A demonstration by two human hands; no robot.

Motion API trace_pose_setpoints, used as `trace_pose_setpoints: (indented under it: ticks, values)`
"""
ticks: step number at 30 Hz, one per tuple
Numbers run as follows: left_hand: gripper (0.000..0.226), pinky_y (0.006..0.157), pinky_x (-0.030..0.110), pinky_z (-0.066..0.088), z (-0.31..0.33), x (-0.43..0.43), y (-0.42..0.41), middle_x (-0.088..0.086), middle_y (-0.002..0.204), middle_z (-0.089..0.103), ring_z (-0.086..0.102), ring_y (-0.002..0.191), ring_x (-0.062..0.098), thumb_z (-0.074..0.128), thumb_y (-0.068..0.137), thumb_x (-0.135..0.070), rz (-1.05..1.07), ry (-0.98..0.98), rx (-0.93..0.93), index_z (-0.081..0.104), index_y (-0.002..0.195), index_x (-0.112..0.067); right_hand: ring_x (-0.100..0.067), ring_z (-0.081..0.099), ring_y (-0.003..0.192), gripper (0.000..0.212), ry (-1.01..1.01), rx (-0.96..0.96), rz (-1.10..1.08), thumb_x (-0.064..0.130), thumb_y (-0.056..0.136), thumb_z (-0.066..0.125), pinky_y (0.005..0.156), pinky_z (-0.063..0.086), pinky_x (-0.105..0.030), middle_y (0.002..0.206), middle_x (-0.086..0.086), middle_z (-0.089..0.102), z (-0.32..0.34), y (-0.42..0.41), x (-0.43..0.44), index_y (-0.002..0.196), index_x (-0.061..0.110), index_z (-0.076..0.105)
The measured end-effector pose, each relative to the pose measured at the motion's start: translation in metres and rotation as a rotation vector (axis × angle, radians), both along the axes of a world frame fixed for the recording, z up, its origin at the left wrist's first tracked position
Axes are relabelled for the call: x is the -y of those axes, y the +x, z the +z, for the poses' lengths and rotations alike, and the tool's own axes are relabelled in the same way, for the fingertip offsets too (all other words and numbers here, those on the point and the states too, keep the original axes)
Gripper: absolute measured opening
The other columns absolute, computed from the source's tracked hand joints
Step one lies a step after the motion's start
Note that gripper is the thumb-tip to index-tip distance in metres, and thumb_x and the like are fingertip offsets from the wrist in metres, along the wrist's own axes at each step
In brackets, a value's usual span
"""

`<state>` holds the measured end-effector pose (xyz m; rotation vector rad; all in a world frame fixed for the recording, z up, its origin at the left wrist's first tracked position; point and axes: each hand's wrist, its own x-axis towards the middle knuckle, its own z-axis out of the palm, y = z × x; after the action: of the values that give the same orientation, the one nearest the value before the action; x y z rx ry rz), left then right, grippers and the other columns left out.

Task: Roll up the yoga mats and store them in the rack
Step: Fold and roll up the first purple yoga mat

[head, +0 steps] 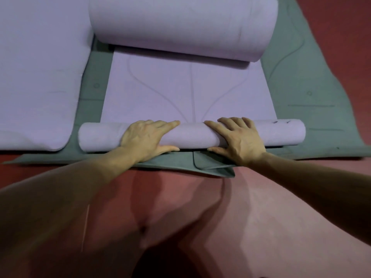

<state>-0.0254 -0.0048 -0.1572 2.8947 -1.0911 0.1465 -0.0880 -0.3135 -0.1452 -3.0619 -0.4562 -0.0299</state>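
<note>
A lilac yoga mat (180, 93) lies on a grey-green mat (301, 93), with its near end wound into a slim roll (192, 135). My left hand (144, 137) and my right hand (239, 137) rest side by side on top of this roll. Their fingers lie fairly straight over it and the thumbs sit along its near side. At the far end of the flat stretch sits a much thicker lilac roll (180, 29); I cannot tell whether it belongs to the same mat.
Another lilac mat (40, 77) lies flat on the left, overlapping the grey-green one. The grey-green mat's near edge is folded over (210, 163) just below my hands. Red floor (180, 207) spreads in front and at the right. No rack is in view.
</note>
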Motion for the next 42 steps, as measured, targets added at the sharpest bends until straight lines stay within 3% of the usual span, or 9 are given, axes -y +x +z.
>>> trace_pose_setpoints:
  ticks: [9,14,17,19,24,28,31,37,42]
  values:
    - [0.077,0.067,0.036,0.057,0.003,-0.011,-0.053,-0.004,0.101,0.075,0.071,0.078,0.025,0.044,0.081,-0.08,-0.018,-0.046,0.036,0.059,0.14,-0.032,-0.03,0.057,0.114,0.073,0.027,-0.007,0.027,0.083,0.091,0.039,0.098,0.042,-0.05,0.135,0.003,0.06,0.009,-0.053,-0.003,0.151,0.041,0.043]
    - [0.085,0.096,0.038,0.048,0.002,-0.008,-0.042,-0.007,0.13,0.064,0.064,0.112,0.022,0.036,0.081,-0.085,0.031,-0.023,-0.159,0.042,0.152,-0.038,-0.029,0.058,0.113,0.08,-0.022,-0.193,0.043,0.09,0.086,0.027,0.097,0.043,-0.047,0.137,0.008,0.058,0.006,-0.033,0.0,0.153,0.047,0.033]
    - [0.075,0.106,0.041,0.043,-0.002,-0.009,-0.043,-0.001,0.139,0.062,0.061,0.12,0.023,0.044,0.089,-0.073,-0.036,-0.094,-0.064,0.049,0.15,-0.028,-0.026,0.056,0.117,0.085,-0.027,-0.261,0.04,0.092,0.083,0.024,0.1,0.042,-0.045,0.141,0.009,0.056,0.008,-0.022,0.005,0.156,0.048,0.026]
    - [0.07,0.11,0.039,0.039,-0.004,-0.009,-0.044,-0.002,0.146,0.057,0.056,0.128,0.021,0.042,0.093,-0.07,-0.026,-0.095,-0.072,0.046,0.152,-0.032,-0.028,0.056,0.117,0.088,-0.017,-0.295,0.057,0.091,0.083,0.026,0.101,0.041,-0.043,0.143,0.007,0.056,0.01,-0.014,0.006,0.159,0.046,0.024]
    - [0.079,0.107,0.036,0.037,0.006,-0.003,-0.025,-0.014,0.15,0.05,0.052,0.131,0.016,0.027,0.087,-0.082,0.037,-0.012,-0.261,0.029,0.156,-0.044,-0.03,0.048,0.136,0.087,-0.014,-0.314,0.077,0.088,0.087,0.03,0.116,0.032,-0.048,0.155,0.0,0.049,0.011,0.003,0.01,0.161,0.045,0.017]
    - [0.077,0.104,0.038,0.04,0.007,-0.004,-0.012,-0.013,0.15,0.05,0.053,0.13,0.019,0.022,0.089,-0.08,0.03,0.021,-0.273,0.023,0.158,-0.045,-0.035,0.037,0.147,0.072,0.011,-0.178,0.003,0.075,0.097,0.027,0.121,0.023,-0.059,0.162,-0.004,0.04,0.005,-0.02,0.002,0.161,0.046,0.016]
    - [0.078,0.104,0.039,0.041,0.007,-0.003,-0.005,-0.011,0.15,0.05,0.053,0.129,0.021,0.018,0.089,-0.081,0.023,0.039,-0.292,0.018,0.159,-0.046,-0.034,0.031,0.15,0.07,-0.033,-0.212,0.004,0.074,0.098,0.021,0.122,0.016,-0.06,0.165,-0.004,0.033,0.003,-0.025,-0.001,0.162,0.047,0.009]
    - [0.075,0.113,0.043,0.035,0.007,-0.001,0.001,0.001,0.16,0.041,0.049,0.138,0.026,0.022,0.096,-0.074,-0.042,0.051,-0.188,0.006,0.162,-0.041,-0.027,0.029,0.149,0.079,-0.027,-0.351,-0.033,0.081,0.087,0.009,0.123,0.014,-0.058,0.164,0.003,0.032,0.012,0.006,0.002,0.16,0.05,0.01]
    - [0.077,0.116,0.049,0.032,0.004,0.0,-0.005,0.003,0.162,0.037,0.042,0.143,0.03,0.022,0.093,-0.078,-0.088,0.123,-0.106,0.012,0.16,-0.043,-0.025,0.03,0.149,0.082,-0.012,-0.426,-0.003,0.083,0.084,0.007,0.123,0.017,-0.057,0.164,0.003,0.034,0.015,0.023,0.008,0.16,0.051,0.008]
